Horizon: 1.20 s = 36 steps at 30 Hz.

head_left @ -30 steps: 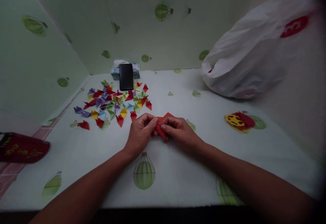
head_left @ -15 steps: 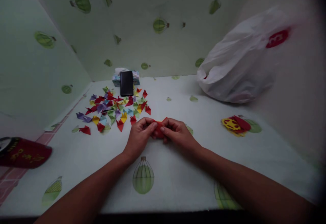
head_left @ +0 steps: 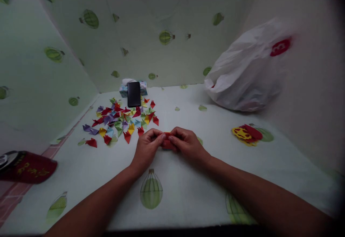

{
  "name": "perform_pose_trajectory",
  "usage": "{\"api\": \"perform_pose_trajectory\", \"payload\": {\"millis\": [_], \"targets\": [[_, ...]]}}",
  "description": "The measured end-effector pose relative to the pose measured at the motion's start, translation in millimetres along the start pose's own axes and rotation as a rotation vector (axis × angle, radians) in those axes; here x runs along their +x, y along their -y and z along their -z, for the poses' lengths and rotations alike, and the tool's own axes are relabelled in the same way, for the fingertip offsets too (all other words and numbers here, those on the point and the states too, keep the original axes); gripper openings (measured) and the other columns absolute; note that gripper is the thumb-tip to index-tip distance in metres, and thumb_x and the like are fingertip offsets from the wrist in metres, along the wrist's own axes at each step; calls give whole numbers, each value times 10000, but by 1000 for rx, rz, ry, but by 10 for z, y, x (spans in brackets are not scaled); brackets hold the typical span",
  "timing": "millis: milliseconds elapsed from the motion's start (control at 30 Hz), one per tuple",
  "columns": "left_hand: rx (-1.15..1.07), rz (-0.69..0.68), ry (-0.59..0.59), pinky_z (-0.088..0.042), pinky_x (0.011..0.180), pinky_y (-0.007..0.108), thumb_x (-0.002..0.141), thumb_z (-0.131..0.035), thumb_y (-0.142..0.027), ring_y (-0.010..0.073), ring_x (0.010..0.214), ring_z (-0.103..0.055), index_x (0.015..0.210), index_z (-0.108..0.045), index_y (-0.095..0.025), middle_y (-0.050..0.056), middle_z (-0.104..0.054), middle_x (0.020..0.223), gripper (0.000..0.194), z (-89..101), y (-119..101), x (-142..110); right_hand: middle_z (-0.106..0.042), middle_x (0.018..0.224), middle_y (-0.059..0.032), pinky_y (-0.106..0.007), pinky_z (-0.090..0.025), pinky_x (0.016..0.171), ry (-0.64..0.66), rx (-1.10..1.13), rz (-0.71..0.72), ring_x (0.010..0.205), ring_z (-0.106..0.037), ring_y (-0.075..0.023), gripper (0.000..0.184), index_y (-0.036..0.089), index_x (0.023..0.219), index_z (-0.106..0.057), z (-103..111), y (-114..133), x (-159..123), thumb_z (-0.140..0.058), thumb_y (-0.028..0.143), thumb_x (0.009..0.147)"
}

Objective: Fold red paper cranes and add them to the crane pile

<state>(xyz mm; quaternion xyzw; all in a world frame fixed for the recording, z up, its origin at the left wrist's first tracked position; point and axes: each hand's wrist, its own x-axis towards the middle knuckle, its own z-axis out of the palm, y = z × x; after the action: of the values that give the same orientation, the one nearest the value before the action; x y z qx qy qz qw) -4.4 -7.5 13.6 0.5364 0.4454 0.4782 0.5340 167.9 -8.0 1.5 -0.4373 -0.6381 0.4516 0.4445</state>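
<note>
A small piece of red paper (head_left: 167,144) is pinched between both hands at the middle of the table. My left hand (head_left: 147,148) grips its left side with fingers curled. Closed on its right side is my right hand (head_left: 187,143), which covers most of it. Behind and to the left lies a scatter of several folded paper triangles (head_left: 121,119) in red, purple, yellow, green and blue.
A black phone (head_left: 134,93) leans on a tissue box (head_left: 125,87) at the back. A white plastic bag (head_left: 246,71) stands back right. Red and yellow paper (head_left: 246,133) lies at the right. A dark red case (head_left: 27,167) sits at the left edge.
The red paper has been folded smaller between the fingers and shows less. The camera tilted, so everything sits lower in the picture.
</note>
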Motion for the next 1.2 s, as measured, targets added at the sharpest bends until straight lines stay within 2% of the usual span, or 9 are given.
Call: {"api": "perform_pose_trajectory", "payload": {"millis": [133, 300, 433, 533, 667, 767, 967, 1200], "targets": [[12, -8, -24, -523, 678, 260, 799, -757, -365, 126, 637, -625, 767, -682, -149, -2, -677, 657, 231, 11, 1, -1, -605, 609, 9, -245, -384, 529, 0, 14, -20, 552, -516, -122, 216, 183, 782, -630, 5, -15, 8, -605, 363, 899], [70, -8, -15, -485, 643, 248, 795, -750, -381, 119, 617, -595, 720, -674, -149, -3, -663, 638, 255, 35, 22, 30, -580, 580, 28, -241, -401, 502, -27, 167, -108, 502, -524, -115, 239, 187, 775, -602, 16, -35, 36, -642, 409, 853], [106, 2, 1, -446, 616, 241, 803, -738, -392, 104, 560, -544, 678, -638, -157, -20, -624, 569, 284, 43, 39, 42, -577, 577, 36, -237, -408, 487, -49, 269, -124, 482, -520, -108, 264, 194, 759, -576, 25, -25, 46, -655, 434, 835], [98, 13, 6, -446, 612, 243, 799, -738, -400, 106, 563, -546, 679, -636, -159, -20, -621, 579, 288, 40, 35, 50, -578, 577, 31, -237, -411, 489, -52, 229, -88, 494, -525, -112, 258, 197, 754, -576, 41, -32, 55, -639, 426, 855], [54, 40, 39, -468, 621, 252, 747, -773, -394, 124, 631, -592, 802, -702, -155, 3, -684, 719, 256, 37, 21, 66, -574, 571, 26, -233, -402, 477, -26, 109, -47, 497, -517, -115, 239, 195, 740, -585, 67, -74, 76, -640, 392, 863], [48, 38, 53, -456, 625, 247, 753, -771, -392, 119, 621, -576, 751, -703, -146, 1, -663, 662, 256, 40, 31, 69, -583, 587, 25, -233, -409, 470, 11, 172, -75, 483, -528, -112, 269, 194, 748, -580, 66, -95, 81, -638, 423, 876], [-154, 79, -42, -424, 588, 222, 717, -814, -401, 85, 552, -518, 707, -674, -146, -31, -608, 593, 291, 28, 78, 80, -629, 671, 25, -214, -427, 470, -1, 394, -111, 483, -568, -89, 330, 188, 782, -577, 28, -68, 63, -682, 487, 876], [-305, 190, -17, -429, 565, 202, 644, -887, -430, 71, 544, -513, 703, -664, -133, -29, -599, 604, 376, -20, 53, 57, -670, 678, 7, -213, -480, 504, 84, 417, -133, 503, -576, -84, 296, 180, 787, -595, 1, -13, 41, -722, 439, 851]]}}
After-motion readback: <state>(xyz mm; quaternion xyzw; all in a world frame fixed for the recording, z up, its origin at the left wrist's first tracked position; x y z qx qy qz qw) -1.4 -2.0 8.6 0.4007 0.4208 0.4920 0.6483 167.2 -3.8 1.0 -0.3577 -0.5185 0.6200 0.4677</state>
